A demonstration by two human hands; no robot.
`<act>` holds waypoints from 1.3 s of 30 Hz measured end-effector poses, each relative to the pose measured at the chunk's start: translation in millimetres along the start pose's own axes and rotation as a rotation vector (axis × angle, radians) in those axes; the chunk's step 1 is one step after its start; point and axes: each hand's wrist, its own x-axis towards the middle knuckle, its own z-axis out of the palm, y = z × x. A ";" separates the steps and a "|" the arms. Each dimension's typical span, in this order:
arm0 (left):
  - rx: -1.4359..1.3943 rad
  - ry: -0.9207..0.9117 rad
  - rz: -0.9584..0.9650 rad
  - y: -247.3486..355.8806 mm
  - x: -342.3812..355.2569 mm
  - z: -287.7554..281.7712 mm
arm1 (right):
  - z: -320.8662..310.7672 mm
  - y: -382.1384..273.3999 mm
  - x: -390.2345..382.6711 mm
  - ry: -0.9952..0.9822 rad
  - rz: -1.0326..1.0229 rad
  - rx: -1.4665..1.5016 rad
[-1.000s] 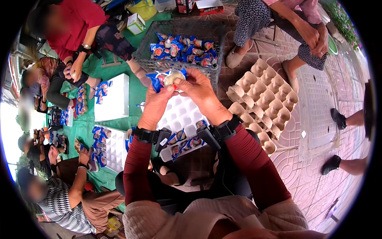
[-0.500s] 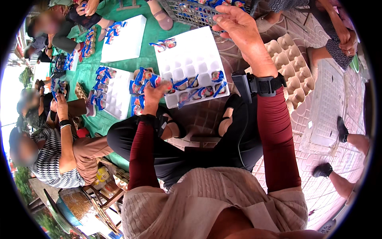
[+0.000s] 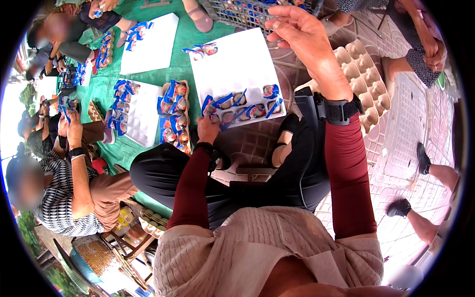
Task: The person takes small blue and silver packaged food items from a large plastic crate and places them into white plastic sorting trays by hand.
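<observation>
My left hand (image 3: pixel 208 127) is closed on a blue-and-red wrapped packet (image 3: pixel 212 117) at the lower left corner of a white moulded tray (image 3: pixel 232 59), which has several such packets along its near rows and at its far left corner. My right hand (image 3: pixel 285 29) is raised beyond the tray's upper right, beside a grey mesh crate (image 3: pixel 231 15) of packets, with fingers loosely apart and nothing in them. A cardboard egg tray (image 3: pixel 368 79) lies right of it. A cardboard carton (image 3: pixel 184 141) holding blue packets lies left of the white tray.
Two more white trays (image 3: pixel 141 119) (image 3: pixel 153 49) with packets lie on the green sheet (image 3: pixel 94 91). Co-workers sit along the left, one in a patterned top (image 3: pixel 64 203) handling packets. Other people's legs (image 3: pixel 440 175) are at the right. A wooden chair (image 3: pixel 131 247) stands lower left.
My hands have parted: the left brought a packet down to the tray's near left corner, while the right rose away, opened and emptied. The view has also shifted.
</observation>
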 end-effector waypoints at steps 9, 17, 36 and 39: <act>0.025 0.047 -0.004 14.3 -2.6 -3.5 | 9.6 8.5 5.5 -0.065 -0.023 -0.027; -0.032 0.076 0.112 7.9 -8.2 3.5 | 12.9 0.8 6.6 -0.045 0.014 -0.036; 0.036 -0.561 0.155 58.3 36.8 -92.8 | -4.7 25.0 2.2 -0.097 0.027 -0.093; 0.028 -0.398 0.293 34.9 99.5 -103.8 | -2.7 30.5 -1.5 -0.074 -0.042 -0.178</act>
